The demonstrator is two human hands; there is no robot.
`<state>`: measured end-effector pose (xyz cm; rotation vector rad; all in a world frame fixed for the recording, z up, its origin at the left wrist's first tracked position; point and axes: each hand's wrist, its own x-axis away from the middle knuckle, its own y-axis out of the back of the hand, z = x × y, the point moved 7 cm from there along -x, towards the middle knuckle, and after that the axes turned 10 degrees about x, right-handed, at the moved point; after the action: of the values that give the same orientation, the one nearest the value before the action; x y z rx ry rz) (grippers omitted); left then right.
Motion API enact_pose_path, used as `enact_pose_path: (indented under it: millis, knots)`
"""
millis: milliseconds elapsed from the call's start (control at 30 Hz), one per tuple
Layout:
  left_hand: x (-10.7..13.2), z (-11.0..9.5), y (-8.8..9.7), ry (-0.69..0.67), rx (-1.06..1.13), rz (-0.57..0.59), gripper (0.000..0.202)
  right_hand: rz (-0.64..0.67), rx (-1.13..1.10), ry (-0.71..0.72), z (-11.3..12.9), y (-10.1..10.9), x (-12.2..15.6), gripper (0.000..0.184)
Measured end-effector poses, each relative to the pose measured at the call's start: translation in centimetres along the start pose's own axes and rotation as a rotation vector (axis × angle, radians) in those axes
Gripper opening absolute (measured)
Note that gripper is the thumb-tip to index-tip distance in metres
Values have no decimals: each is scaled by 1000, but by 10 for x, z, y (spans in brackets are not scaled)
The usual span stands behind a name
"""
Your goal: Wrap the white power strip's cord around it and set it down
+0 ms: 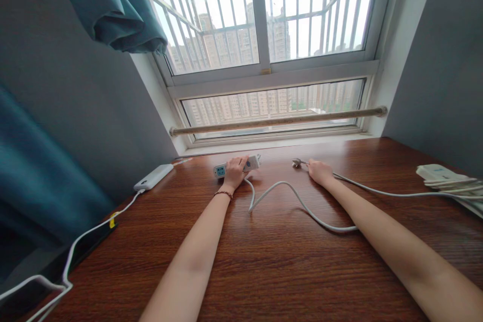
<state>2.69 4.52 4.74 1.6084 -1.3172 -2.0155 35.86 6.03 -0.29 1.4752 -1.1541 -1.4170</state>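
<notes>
Near the far edge of the wooden surface, my left hand (pixel 235 170) is wrapped over a white power strip (pixel 251 163) with blue sockets at its left end. To the right, my right hand (pixel 320 170) is closed around a pale cord (pixel 372 190) just behind its dark plug (pixel 297 163), whose prongs point left toward the strip. A gap separates plug and strip. From the strip, a white cable (pixel 281 182) loops across the surface and passes behind my right forearm. The fingers of my left hand hide the middle of the strip.
A white box-shaped device (pixel 154 177) with a white cable (pixel 90 230) lies at the left edge. At the right lies another white power strip (pixel 439 172) with cord wound round it. Beyond the wooden surface (pixel 264 261) stand a window and a horizontal rail (pixel 279 122); blue curtains (pixel 113 10) hang left.
</notes>
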Motion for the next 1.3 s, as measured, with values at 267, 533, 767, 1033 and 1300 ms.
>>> enact_pose_path:
  millis: [267, 533, 767, 1033, 1300]
  knots:
    - [0, 0, 0, 2, 9, 7, 56, 6, 1, 4, 0, 2, 1, 35]
    - [0, 0, 0, 0, 15, 10, 57, 5, -3, 9, 0, 2, 1, 35]
    - [0, 1, -1, -6, 18, 2, 57, -7, 0, 5, 0, 2, 2, 36]
    - [0, 1, -1, -4, 23, 5, 58, -1, -1, 8, 1, 1, 1, 36]
    - [0, 0, 0, -2, 26, 9, 57, 22, 3, 3, 0, 2, 1, 36]
